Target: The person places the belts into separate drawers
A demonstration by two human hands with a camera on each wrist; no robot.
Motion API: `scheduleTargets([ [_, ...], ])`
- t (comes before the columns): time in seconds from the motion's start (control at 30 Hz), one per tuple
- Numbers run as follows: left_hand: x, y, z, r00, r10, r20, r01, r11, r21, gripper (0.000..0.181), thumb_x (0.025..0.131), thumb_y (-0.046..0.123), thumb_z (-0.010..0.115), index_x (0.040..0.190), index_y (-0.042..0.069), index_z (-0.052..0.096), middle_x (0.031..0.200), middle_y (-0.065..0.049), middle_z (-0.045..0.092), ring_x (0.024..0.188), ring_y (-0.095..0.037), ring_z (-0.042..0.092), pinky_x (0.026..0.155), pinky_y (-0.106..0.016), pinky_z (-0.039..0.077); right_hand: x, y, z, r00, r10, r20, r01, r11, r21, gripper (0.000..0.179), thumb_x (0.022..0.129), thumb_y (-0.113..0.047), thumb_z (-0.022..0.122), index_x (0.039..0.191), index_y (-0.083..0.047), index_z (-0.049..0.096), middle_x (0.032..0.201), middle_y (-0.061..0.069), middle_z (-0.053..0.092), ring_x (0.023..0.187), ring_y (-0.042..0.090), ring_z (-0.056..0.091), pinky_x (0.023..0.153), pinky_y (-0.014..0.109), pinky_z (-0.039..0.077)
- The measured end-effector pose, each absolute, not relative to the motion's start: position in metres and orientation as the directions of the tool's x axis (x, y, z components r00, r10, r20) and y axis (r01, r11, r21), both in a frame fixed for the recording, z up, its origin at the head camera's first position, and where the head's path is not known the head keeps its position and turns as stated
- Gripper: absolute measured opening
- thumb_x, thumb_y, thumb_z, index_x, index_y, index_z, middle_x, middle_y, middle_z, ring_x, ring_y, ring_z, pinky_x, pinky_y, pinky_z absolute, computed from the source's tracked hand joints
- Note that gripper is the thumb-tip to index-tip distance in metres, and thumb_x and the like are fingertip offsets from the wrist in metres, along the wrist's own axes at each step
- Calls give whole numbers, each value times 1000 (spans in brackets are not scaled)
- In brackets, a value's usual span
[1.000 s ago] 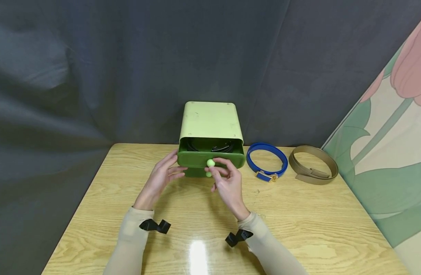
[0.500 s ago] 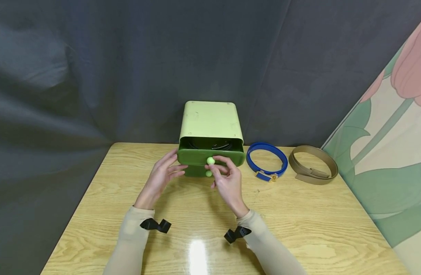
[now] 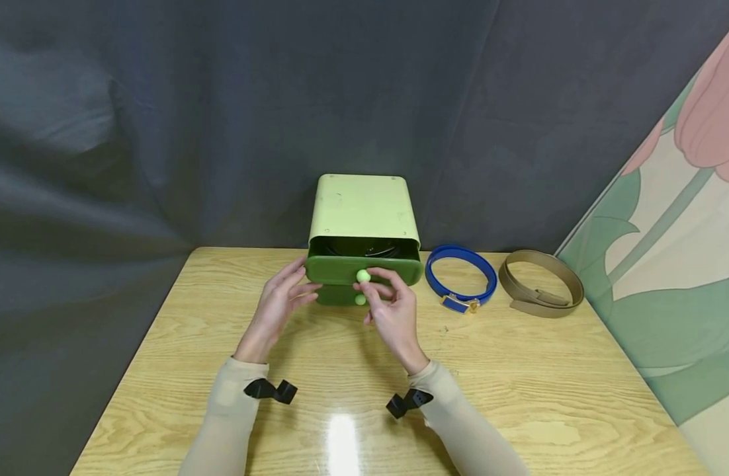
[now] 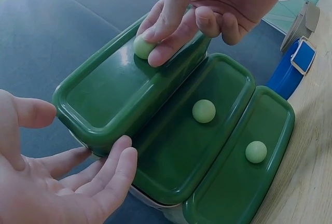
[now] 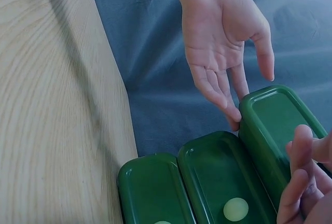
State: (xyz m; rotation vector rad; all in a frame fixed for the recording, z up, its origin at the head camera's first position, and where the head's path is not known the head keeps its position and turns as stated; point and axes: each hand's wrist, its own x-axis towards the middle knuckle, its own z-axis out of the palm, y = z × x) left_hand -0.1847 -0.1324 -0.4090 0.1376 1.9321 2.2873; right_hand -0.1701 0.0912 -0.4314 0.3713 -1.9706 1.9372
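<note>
Evidently, the work is set at the middle of the far edge of the wood-grained bench (image 3: 317,370), before a dark blue-grey cloth curtain (image 3: 251,119). Leftmost, the left end of a glossy dark-green rounded drawer (image 3: 331,272) is touched by the left hand (image 3: 275,304), its fingers spread and closed round nothing; the drawer is perhaps being steadied there, so that it is kept level. This top drawer is partly drawn out of a pale-green boxy cabinet (image 3: 364,205), and black looped bands (image 3: 382,252) with a metallic glint are held inside; what they are cannot be made out fully. Below, two more green drawer fronts are shown shut in the left wrist view. Next, the drawer's pale-green round knob (image 3: 363,276) is pinched between thumb and fingertips by the right hand (image 3: 394,317), presumably because the drawer is best governed from its centre. Rightward along the far edge, a coiled blue belt (image 3: 454,252) with a gold-rimmed buckle (image 3: 456,305) is laid just beside the cabinet. Finally, near the far right corner, a coiled tan belt (image 3: 537,307) is placed on its edge, probably so that its roll is kept.
</note>
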Motion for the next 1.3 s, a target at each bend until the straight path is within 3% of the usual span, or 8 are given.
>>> scheduleTargets([
  [0.27,-187,-134,-411,-991,131,-18,-41,-175,984,51,115,23,44,164,7,41,165,-17,46,108,-5,72,93,-21,59,-173,91,-432,-903,66,424,-423,32,-905,24,104,-6,69,128,-6,70,106,22,81,45,16,62,43,41,54],
  [0.4,-187,-134,-410,-991,130,-8,-28,-154,988,52,115,25,45,163,8,43,166,-15,46,120,-13,68,96,-24,58,-174,90,-431,-902,74,425,-424,34,-905,24,104,-6,69,128,-5,70,106,23,81,44,12,61,43,45,53],
  [0.67,-189,-134,-415,-987,155,-40,-46,-34,998,54,114,31,46,164,10,42,167,-11,44,148,-32,48,115,-46,49,-175,89,-430,-903,84,421,-421,18,-907,25,103,-5,70,128,-4,70,105,25,80,45,14,63,42,38,53],
  [0.93,-191,-132,-417,-984,171,-44,-52,-42,998,55,114,31,45,166,12,40,171,-9,39,153,-33,44,122,-59,40,-178,89,-430,-899,87,429,-430,17,-903,25,103,-3,70,128,-2,70,106,26,80,51,11,67,43,34,53],
  [1.3,-193,-131,-421,-981,189,-47,-53,-26,998,59,114,32,45,167,9,35,173,-14,34,156,-38,39,123,-58,39,-183,87,-430,-904,98,417,-418,6,-908,26,103,-3,70,128,-4,69,107,25,80,60,12,72,43,27,52],
])
